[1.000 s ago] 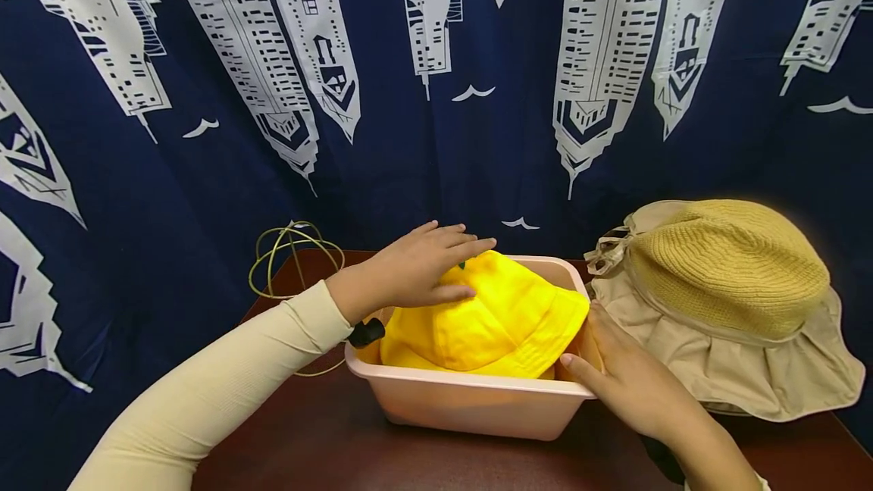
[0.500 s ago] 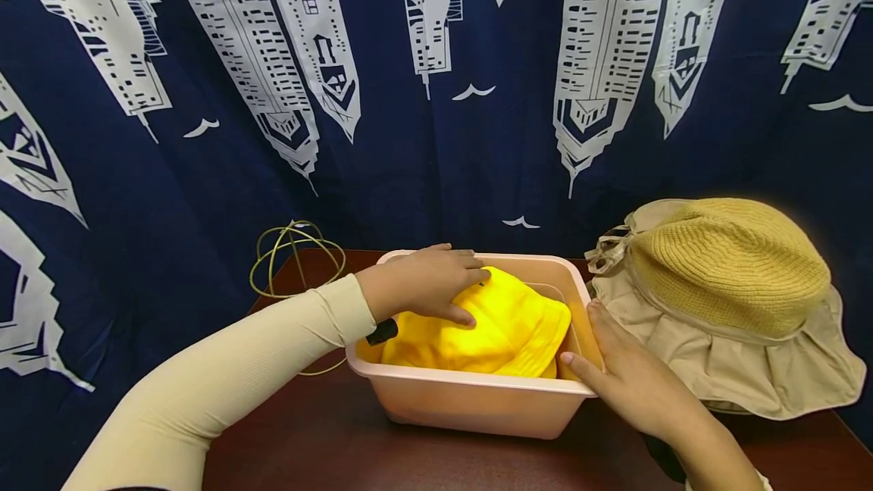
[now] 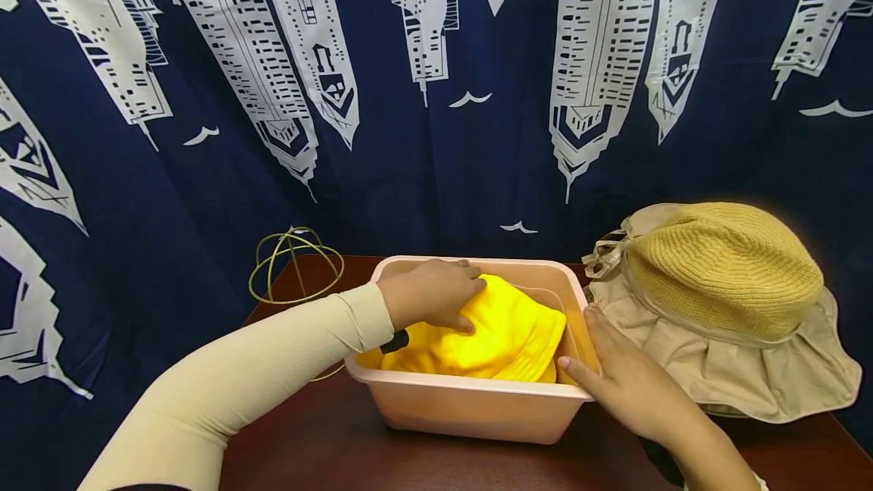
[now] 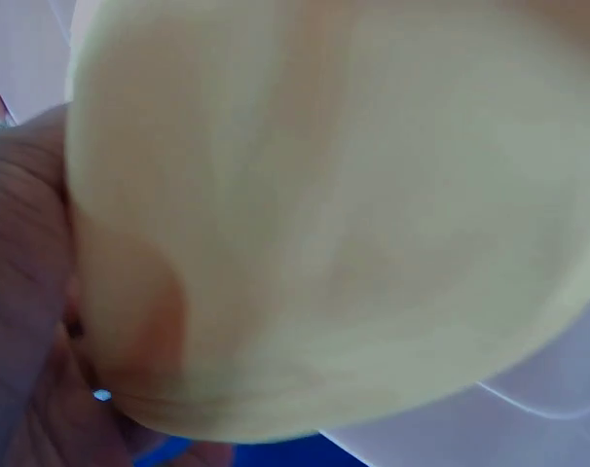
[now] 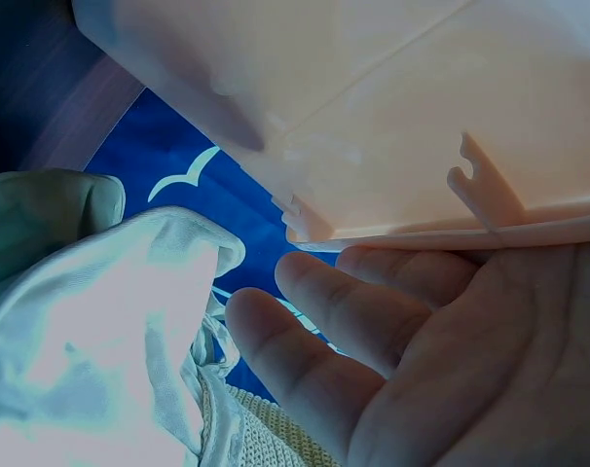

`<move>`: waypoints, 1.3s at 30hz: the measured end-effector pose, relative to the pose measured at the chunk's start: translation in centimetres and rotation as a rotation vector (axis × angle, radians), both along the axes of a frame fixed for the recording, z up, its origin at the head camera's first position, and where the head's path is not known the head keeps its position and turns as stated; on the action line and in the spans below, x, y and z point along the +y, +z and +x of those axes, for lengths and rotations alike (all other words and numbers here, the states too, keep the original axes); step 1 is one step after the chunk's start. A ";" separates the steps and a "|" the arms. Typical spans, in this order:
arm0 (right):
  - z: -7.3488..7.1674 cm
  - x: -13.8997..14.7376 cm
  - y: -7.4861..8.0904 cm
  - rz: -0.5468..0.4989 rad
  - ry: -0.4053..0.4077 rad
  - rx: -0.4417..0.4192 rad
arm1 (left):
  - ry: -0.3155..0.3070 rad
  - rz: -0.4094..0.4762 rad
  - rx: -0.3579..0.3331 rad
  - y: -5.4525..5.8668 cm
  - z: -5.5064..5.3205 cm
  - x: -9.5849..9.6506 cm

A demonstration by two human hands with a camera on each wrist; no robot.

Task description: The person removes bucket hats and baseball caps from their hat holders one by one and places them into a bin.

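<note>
A yellow bucket hat [image 3: 511, 332] lies tilted inside a pale pink plastic bin [image 3: 477, 409], its brim toward the front right. My left hand [image 3: 433, 294] rests on the crown with fingers spread over it. Close up in the left wrist view, the hat [image 4: 344, 224] fills most of the picture, with part of the left hand [image 4: 22, 263] beside it. At the bin's right end, my right hand [image 3: 624, 381] holds the rim, thumb on the inside. The right wrist view shows this hand's fingers [image 5: 334, 311] outside, under the rim.
Right of the bin sits a wide-brimmed sun hat [image 3: 723, 271] with a woven crown and beige cloth brim. A gold wire stand [image 3: 296, 267] is at the back left of the dark reddish table [image 3: 327, 445]. A navy curtain [image 3: 436, 173] hangs behind.
My left hand has pressed the yellow hat lower into the bin and shifted slightly right. The right hand keeps its hold on the rim.
</note>
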State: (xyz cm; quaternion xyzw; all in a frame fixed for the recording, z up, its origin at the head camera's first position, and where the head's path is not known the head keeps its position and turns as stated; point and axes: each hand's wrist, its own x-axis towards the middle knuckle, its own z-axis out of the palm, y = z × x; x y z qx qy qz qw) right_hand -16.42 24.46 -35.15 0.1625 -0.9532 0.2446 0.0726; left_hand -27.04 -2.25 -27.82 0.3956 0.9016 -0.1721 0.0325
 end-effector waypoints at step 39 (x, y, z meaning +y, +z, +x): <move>0.2 -0.1 0.0 0.015 -0.005 0.028 | -0.245 0.026 0.045 1.0 -0.1 -1.4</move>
